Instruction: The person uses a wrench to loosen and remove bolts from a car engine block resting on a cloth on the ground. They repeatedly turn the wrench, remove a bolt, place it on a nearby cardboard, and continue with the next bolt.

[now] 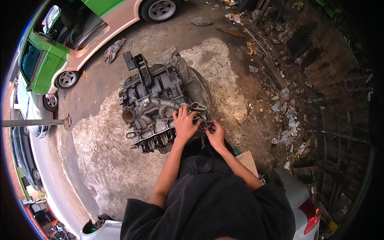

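A grey metal engine [160, 105] stands low in front of me, with cast pipes across its top and a black bracket [138, 66] rising at its far side. My left hand [185, 125] rests on the engine's near right edge, fingers apart and thumb toward the right. Just beyond its fingertips is a silver lug with holes [199, 106]. Close by on the right, my right hand [215, 133] is closed in a pinch at the same edge. A thin dark piece shows at its fingertips, too small to name.
Beneath the engine a tyre-like round support [203, 86] shows, with grey cloth [173, 58] over it. A green and pink van [76, 60] is parked far left. Scrap and litter [286, 116] lie along the right. Silver car bodywork [298, 200] is close at my right.
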`<state>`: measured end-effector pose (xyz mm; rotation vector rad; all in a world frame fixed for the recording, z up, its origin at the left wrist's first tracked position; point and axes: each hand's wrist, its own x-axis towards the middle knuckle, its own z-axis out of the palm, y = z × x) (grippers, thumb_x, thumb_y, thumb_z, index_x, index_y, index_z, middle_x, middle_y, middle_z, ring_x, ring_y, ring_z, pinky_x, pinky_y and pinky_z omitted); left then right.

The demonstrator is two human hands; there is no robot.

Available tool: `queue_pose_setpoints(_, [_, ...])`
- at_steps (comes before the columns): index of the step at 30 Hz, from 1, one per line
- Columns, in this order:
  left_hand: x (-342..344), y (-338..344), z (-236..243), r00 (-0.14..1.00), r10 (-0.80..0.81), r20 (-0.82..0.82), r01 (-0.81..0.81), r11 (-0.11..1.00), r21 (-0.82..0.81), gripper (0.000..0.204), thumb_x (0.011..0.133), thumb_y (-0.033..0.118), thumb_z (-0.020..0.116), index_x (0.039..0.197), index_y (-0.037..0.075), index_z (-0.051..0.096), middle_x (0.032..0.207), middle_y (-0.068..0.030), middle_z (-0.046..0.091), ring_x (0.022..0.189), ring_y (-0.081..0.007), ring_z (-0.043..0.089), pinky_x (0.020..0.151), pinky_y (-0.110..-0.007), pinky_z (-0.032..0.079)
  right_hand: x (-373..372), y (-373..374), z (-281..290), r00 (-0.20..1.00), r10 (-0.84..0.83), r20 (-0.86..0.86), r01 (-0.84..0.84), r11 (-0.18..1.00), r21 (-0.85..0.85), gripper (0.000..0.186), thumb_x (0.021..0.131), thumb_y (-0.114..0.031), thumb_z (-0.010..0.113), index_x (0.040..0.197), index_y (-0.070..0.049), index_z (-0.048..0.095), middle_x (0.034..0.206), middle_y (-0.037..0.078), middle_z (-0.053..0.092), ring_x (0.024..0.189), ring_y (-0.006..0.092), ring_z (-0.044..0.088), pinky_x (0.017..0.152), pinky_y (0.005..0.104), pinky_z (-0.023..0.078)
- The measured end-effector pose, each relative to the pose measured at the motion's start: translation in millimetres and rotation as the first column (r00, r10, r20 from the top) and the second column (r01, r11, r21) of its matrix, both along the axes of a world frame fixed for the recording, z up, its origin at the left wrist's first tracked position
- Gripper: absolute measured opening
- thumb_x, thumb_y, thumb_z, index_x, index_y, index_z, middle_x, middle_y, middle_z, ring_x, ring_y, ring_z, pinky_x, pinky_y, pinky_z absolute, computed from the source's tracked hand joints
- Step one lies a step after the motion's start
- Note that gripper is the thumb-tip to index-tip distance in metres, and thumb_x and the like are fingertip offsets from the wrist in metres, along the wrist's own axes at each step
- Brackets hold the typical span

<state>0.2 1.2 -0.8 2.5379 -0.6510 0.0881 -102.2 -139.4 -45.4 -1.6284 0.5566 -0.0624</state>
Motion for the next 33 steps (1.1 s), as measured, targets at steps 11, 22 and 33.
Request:
queue_pose_setpoints(11, [-0.1, 0.0, -0.6, 1.0, -0.001, -0.005, 0.001, 1.0, -0.003, 0.03, 0.076, 0.031, 0.085, 0.103, 0.019, 0.081, 0.128, -0.0056, 0.061, 0.129, -0.0271, 0.052, 0.109, -0.05, 0.033, 5.5, 4.9, 59.8, 0.974, 0.183, 0.134, -0.102, 0.882, -0.459, 0.027, 0.095, 0.001, 0.067, 0.122, 0.0, 0.068, 0.114, 0.02, 0.063, 0.101, 0.0416, 0.069, 0.085, 0.0457, 0.057])
queue_pose_setpoints(22, [-0.7, 0.6, 1.2, 1.0, -0.006, -0.025, 0.007, 0.999, 0.033, 0.039, 0.073, 0.027, 0.085, 0.11, 0.014, 0.079, 0.133, -0.008, 0.061, 0.131, -0.0284, 0.052, 0.111, -0.051, 0.033, 63.7, -7.2, 70.2, 0.954, 0.252, 0.16, -0.151, 0.869, -0.471, 0.022, 0.098, -0.006, 0.069, 0.117, 0.004, 0.071, 0.11, 0.022, 0.066, 0.099, 0.0426, 0.069, 0.086, 0.0467, 0.055])
queue_pose_setpoints(33, [-0.2, 0.3, -0.8, 1.0, 0.0, -0.016, 0.001, 0.998, 0.056, 0.042, 0.073, 0.029, 0.085, 0.11, 0.012, 0.079, 0.136, -0.0089, 0.059, 0.133, -0.0282, 0.051, 0.112, -0.051, 0.033, 100.8, -10.4, 65.9, 0.944, 0.316, 0.094, -0.235, 0.845, -0.481, 0.025, 0.099, -0.014, 0.068, 0.116, 0.006, 0.072, 0.107, 0.023, 0.069, 0.099, 0.0441, 0.068, 0.087, 0.0485, 0.055])
